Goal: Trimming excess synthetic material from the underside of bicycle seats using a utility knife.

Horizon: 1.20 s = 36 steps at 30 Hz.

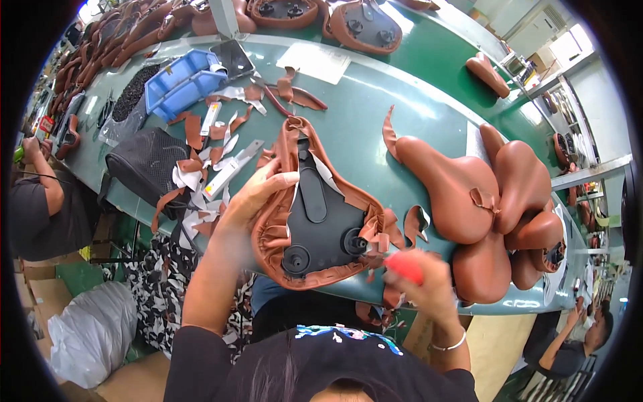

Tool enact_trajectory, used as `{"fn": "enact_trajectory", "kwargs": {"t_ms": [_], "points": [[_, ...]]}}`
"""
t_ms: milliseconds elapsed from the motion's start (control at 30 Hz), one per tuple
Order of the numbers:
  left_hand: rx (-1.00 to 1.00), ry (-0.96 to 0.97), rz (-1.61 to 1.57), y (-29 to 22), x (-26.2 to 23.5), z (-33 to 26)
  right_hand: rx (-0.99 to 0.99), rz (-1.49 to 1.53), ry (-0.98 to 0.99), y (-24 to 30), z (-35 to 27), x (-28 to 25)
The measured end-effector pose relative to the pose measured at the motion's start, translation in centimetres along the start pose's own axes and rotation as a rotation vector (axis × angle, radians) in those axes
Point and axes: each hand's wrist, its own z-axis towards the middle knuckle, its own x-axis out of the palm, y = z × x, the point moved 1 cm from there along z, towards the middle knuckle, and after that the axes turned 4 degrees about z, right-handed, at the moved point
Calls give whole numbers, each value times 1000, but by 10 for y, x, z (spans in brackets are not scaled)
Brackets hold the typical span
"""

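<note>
A brown bicycle saddle (328,248) lies upside down before me, its black underside facing up and its cover folded over the rim in pleats. My left hand (260,191) grips its left edge, the thumb over the rim and the fingers mostly hidden beneath. Beside its right rear corner my right hand (430,281), smeared by motion, is closed around a red-handled tool (404,266). The tool's working end is too blurred to make out. Loose brown cover scraps (380,242) bunch up at that corner.
Several finished-looking saddles (455,194) are piled on the green table at the right. Cover scraps (194,130), a black mesh bag (149,164) and blue bins (184,82) occupy the left. More saddles (365,27) line the back. Co-workers (50,208) are at both sides.
</note>
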Motion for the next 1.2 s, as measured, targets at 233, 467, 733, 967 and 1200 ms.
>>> {"fn": "enact_trajectory", "kwargs": {"t_ms": [233,467,733,967,1200], "points": [[-4,33,256,-22,25,14,-299,-708,4,-9,24,-31],[54,-4,498,-42,40,6,11,-748,165,-11,-4,-20],[262,-438,183,-7,63,-53,776,-83,127,40,-47,40],[293,-509,185,10,73,-85,269,185,-516,24,1,25],[497,-1008,861,57,38,-83,231,901,-588,-44,57,-15]]}}
